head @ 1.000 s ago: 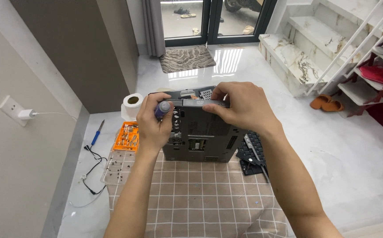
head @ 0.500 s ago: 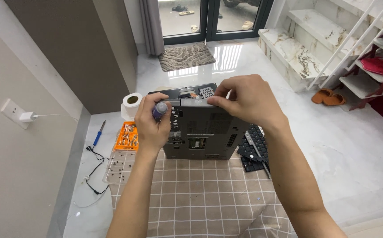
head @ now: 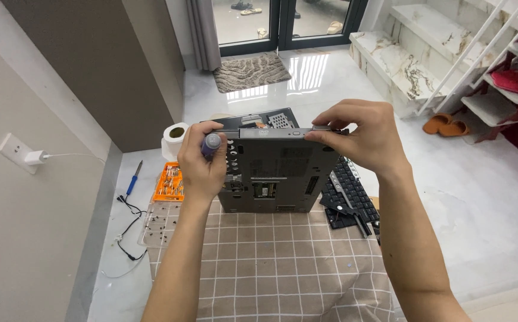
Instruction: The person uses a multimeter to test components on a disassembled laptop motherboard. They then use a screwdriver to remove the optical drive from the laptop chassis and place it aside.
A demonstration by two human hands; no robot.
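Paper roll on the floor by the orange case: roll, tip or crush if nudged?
The paper roll stands on end with its hollow core facing up, so a light push would probably slide it rather than roll it. It looks soft and light, so a squeeze likely dents it. Tipped onto its side on the glossy floor, it could roll toward the orange case.

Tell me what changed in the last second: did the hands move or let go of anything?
Hardly anything. The right hand shifted its fingertips slightly along the top edge of the grey laptop base; nothing was let go. The left hand keeps its grip on the purple-handled screwdriver at the base's left side. The keyboard and orange screw box stayed put.
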